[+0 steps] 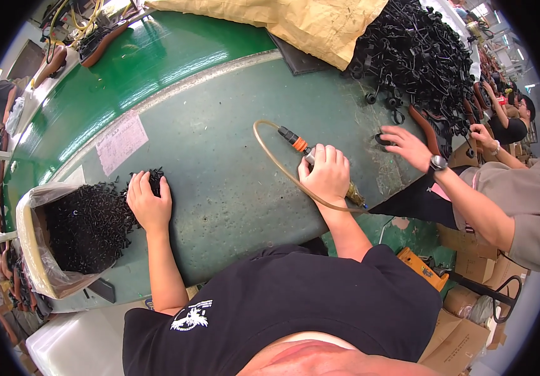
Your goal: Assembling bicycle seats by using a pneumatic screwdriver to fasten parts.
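My left hand (149,202) rests over a loose heap of small black pieces (97,219), its fingers slightly curved and the thumb apart. The heap spills from the mouth of a plastic-lined box (26,241) tipped on its side. My right hand (326,173) is wrapped around a silver-bodied air tool (310,156), its grip mostly hidden by the palm. An orange-and-black coupling (293,139) sits at the tool's end, and a clear yellowish hose (272,155) loops left from it and passes over my right wrist. A yellowish end with a blue tip (356,197) shows beside that wrist.
Both hands are over a green worktable (213,207). A marked paper sheet (121,143) lies at the left. Brown paper (307,25) and a large pile of black strap-like parts (414,53) occupy the far side. At right, a co-worker's hand (406,148) reaches in near a brown shoe-shaped part (425,128).
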`<state>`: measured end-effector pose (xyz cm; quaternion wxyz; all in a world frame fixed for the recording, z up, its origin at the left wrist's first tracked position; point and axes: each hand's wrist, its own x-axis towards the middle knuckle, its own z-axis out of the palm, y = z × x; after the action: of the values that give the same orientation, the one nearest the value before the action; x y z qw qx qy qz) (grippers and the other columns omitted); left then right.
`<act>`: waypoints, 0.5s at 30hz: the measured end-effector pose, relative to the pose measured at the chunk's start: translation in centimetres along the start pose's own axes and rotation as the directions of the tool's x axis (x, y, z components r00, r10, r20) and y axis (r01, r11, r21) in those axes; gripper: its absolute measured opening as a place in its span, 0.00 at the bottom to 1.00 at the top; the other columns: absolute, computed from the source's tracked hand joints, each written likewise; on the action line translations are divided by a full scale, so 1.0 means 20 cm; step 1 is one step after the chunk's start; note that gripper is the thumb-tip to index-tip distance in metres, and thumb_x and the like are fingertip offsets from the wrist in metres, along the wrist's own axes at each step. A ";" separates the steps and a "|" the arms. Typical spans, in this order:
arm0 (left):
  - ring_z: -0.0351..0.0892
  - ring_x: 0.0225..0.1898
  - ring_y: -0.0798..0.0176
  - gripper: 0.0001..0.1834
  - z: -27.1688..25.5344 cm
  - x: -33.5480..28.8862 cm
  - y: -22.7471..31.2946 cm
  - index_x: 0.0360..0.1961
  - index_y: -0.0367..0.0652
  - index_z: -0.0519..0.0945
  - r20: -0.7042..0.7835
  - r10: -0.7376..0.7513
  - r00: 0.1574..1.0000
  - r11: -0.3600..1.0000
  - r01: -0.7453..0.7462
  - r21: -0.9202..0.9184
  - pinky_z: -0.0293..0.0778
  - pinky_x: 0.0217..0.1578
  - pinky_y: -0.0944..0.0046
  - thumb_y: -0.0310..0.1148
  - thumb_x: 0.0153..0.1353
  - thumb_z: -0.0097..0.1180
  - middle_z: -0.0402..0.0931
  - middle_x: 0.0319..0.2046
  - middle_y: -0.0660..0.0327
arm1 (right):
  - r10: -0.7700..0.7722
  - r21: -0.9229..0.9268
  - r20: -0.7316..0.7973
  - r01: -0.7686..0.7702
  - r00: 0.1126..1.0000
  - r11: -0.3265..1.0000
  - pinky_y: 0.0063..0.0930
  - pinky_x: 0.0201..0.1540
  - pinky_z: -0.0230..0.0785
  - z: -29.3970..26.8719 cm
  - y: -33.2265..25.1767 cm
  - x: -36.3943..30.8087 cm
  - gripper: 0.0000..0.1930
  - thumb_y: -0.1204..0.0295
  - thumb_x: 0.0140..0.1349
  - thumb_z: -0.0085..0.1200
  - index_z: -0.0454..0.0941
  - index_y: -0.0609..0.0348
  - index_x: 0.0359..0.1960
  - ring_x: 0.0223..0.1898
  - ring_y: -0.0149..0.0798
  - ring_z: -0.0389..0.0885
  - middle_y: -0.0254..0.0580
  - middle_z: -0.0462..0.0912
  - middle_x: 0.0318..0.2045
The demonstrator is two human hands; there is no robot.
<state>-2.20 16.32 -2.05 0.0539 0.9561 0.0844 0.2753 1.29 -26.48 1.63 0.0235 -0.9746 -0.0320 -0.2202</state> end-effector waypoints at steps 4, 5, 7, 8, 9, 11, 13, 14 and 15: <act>0.79 0.70 0.46 0.22 -0.01 0.01 0.01 0.57 0.40 0.86 -0.010 0.001 1.000 1.000 -0.001 0.003 0.70 0.71 0.44 0.43 0.69 0.70 0.84 0.62 0.54 | 0.001 0.001 -0.002 -0.001 1.000 1.000 0.46 0.54 0.76 0.00 0.00 0.00 0.22 0.59 0.60 0.69 0.83 0.60 0.51 0.48 0.49 0.83 0.43 0.82 0.43; 0.79 0.70 0.46 0.22 -0.01 0.01 0.01 0.57 0.40 0.86 -0.009 0.000 1.000 1.000 0.000 0.003 0.70 0.71 0.44 0.43 0.69 0.70 0.84 0.62 0.54 | 0.003 -0.001 -0.007 -0.003 1.000 1.000 0.46 0.54 0.76 -0.01 0.00 0.00 0.22 0.59 0.59 0.69 0.83 0.60 0.51 0.48 0.49 0.83 0.43 0.82 0.43; 0.79 0.70 0.46 0.22 -0.01 0.01 0.01 0.57 0.40 0.86 -0.007 0.003 1.000 1.000 -0.003 -0.004 0.69 0.71 0.44 0.43 0.69 0.70 0.85 0.62 0.54 | -0.003 -0.004 -0.010 0.003 1.000 1.000 0.46 0.54 0.76 0.00 0.00 0.00 0.23 0.59 0.59 0.69 0.83 0.60 0.51 0.48 0.49 0.83 0.43 0.82 0.44; 0.79 0.70 0.46 0.22 -0.01 0.00 0.01 0.57 0.40 0.86 -0.009 0.003 1.000 1.000 -0.003 -0.004 0.69 0.71 0.44 0.43 0.69 0.70 0.85 0.62 0.54 | -0.010 -0.008 -0.014 0.009 1.000 1.000 0.46 0.54 0.77 0.00 0.00 0.00 0.23 0.59 0.59 0.69 0.83 0.60 0.52 0.48 0.49 0.83 0.43 0.82 0.44; 0.79 0.70 0.46 0.22 0.00 0.00 0.00 0.57 0.40 0.86 -0.004 0.002 1.000 1.000 -0.002 -0.001 0.69 0.71 0.44 0.43 0.69 0.70 0.85 0.62 0.54 | -0.010 -0.007 -0.016 0.010 1.000 1.000 0.46 0.54 0.77 0.00 0.00 0.00 0.23 0.59 0.59 0.69 0.83 0.60 0.52 0.48 0.49 0.83 0.43 0.82 0.44; 0.79 0.70 0.46 0.22 0.00 0.00 0.00 0.57 0.40 0.86 0.004 -0.001 1.000 1.000 0.001 0.004 0.69 0.71 0.44 0.43 0.69 0.70 0.85 0.62 0.53 | -0.002 -0.005 0.007 0.002 1.000 1.000 0.46 0.54 0.77 0.01 0.01 -0.01 0.23 0.59 0.59 0.70 0.83 0.60 0.52 0.49 0.49 0.83 0.43 0.82 0.44; 0.79 0.70 0.46 0.22 0.00 0.00 0.01 0.57 0.39 0.86 -0.004 -0.003 1.000 1.000 0.003 -0.004 0.69 0.71 0.44 0.43 0.69 0.70 0.85 0.62 0.53 | -0.021 -0.007 -0.021 0.020 1.000 1.000 0.46 0.53 0.76 0.01 0.00 0.01 0.22 0.60 0.59 0.69 0.83 0.60 0.51 0.47 0.49 0.82 0.43 0.81 0.43; 0.79 0.70 0.46 0.22 0.00 0.00 0.00 0.57 0.39 0.86 -0.001 -0.005 1.000 1.000 0.005 -0.004 0.69 0.71 0.44 0.43 0.69 0.70 0.85 0.62 0.53 | -0.038 -0.012 -0.050 0.037 0.998 0.999 0.45 0.52 0.76 0.00 0.00 0.01 0.21 0.60 0.59 0.69 0.83 0.60 0.49 0.45 0.49 0.82 0.43 0.80 0.41; 0.79 0.70 0.46 0.23 -0.01 0.00 0.00 0.57 0.39 0.86 -0.002 -0.005 1.000 1.000 0.005 -0.005 0.69 0.71 0.44 0.43 0.69 0.70 0.85 0.62 0.53 | -0.040 -0.012 -0.048 0.040 0.998 0.999 0.45 0.52 0.76 0.00 0.00 0.01 0.21 0.60 0.59 0.69 0.83 0.60 0.49 0.45 0.49 0.82 0.43 0.80 0.41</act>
<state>-2.24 16.34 -1.92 0.0569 0.9555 0.0860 0.2764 1.50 -26.55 1.73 0.0146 -0.9683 -0.0497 -0.2443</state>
